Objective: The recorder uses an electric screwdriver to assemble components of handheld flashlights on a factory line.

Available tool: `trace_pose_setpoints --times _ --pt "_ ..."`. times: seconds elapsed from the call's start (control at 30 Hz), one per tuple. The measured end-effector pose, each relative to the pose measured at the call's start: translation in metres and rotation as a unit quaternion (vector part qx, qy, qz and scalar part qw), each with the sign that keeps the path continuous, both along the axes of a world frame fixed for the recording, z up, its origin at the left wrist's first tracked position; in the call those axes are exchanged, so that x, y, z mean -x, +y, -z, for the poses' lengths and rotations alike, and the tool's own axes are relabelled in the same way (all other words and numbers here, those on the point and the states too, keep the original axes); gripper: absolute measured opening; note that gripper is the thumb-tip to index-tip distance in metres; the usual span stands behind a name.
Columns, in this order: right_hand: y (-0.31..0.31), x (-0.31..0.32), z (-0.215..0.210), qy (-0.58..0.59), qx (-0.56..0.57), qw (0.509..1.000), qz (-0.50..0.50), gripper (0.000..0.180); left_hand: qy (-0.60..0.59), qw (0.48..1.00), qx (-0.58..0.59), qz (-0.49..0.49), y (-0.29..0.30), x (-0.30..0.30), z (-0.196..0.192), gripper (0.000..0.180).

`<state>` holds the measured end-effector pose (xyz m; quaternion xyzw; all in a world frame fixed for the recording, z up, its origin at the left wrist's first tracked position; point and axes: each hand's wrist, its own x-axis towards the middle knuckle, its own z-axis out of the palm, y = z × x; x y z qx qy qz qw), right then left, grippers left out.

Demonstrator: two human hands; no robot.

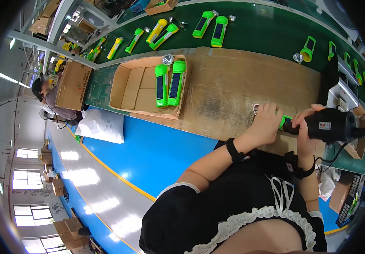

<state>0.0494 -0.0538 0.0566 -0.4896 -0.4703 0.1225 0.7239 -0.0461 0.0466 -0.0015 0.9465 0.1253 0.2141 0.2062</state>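
Observation:
My left hand [267, 123] is closed around a green flashlight [285, 122] over the cardboard-covered bench. The flashlight's round reflector end pokes out past my fingers on the left, and much of its body is hidden under the hand. My right hand [304, 129] grips a black corded electric screwdriver [337, 125], held nearly level. Its narrow front end points left and meets the flashlight's green body; whether it touches a screw cannot be made out. To the left, two green flashlights with dark solar panels [175, 83] lie in a shallow cardboard box [125, 80].
Beyond the cardboard sheet [233, 80], a green conveyor belt [258, 31] carries several green and yellow flashlights [219, 31] with loose reflectors. A white device [344, 95] stands at the right. A large carton [74, 84], white sack [102, 125] and seated person [66, 95] are at the left.

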Motion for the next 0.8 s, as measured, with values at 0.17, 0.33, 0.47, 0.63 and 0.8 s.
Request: trace_pose_setpoints --times 0.17,0.33,0.47,0.63,0.8 --pt "-0.013 -0.014 -0.012 0.052 -0.015 0.998 -0.044 0.051 0.027 1.0 0.006 0.002 -0.005 -0.003 -0.007 0.049" --pt "-0.043 -0.05 -0.057 0.039 -0.203 0.978 0.02 0.058 0.049 0.999 -0.015 -0.008 -0.01 -0.002 -0.011 0.05" --pt "-0.057 -0.099 -0.083 -0.023 -0.196 0.942 0.272 0.049 0.063 0.998 -0.014 0.002 -0.011 0.001 -0.017 0.05" --pt "-0.065 -0.154 -0.069 -0.036 -0.19 0.924 0.329 0.042 0.065 0.998 -0.016 -0.008 -0.018 -0.001 -0.019 0.05" --pt "-0.061 -0.163 -0.053 -0.022 -0.16 0.937 0.31 0.043 0.069 0.997 -0.032 -0.022 -0.021 -0.001 -0.019 0.05"
